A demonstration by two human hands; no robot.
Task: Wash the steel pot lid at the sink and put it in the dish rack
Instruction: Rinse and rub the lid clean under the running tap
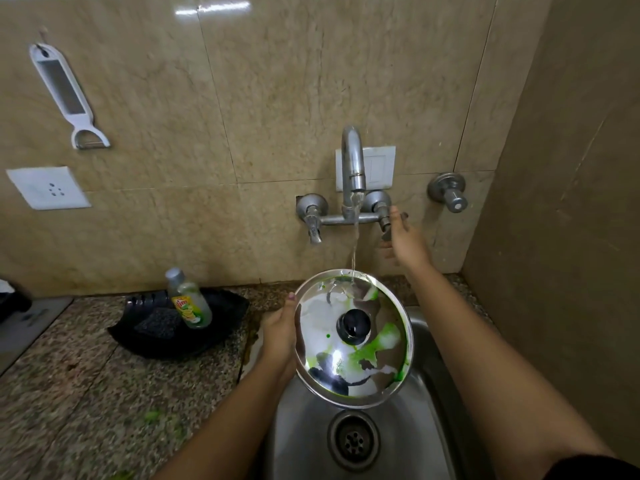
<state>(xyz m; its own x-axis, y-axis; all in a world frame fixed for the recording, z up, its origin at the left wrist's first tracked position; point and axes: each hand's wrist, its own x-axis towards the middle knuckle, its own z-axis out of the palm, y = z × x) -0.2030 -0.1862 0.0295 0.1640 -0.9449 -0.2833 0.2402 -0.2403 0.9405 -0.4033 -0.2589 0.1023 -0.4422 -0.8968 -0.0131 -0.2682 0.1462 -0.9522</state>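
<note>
The steel pot lid [353, 368], round with a black knob and green smears on its shiny top, is tilted over the steel sink [304, 434]. My left hand [278, 336] grips its left rim, thumb on top. Water runs from the curved tap [353, 157] onto the lid's far edge. My right hand [405, 237] is at the right tap handle [384, 221], fingers around it. No dish rack is in view.
A black tray [149, 337] on the granite counter left of the sink holds a green dish soap bottle [188, 299] and a dark scrubber [157, 323]. A white peeler [67, 95] hangs on the tiled wall. A side wall stands close on the right.
</note>
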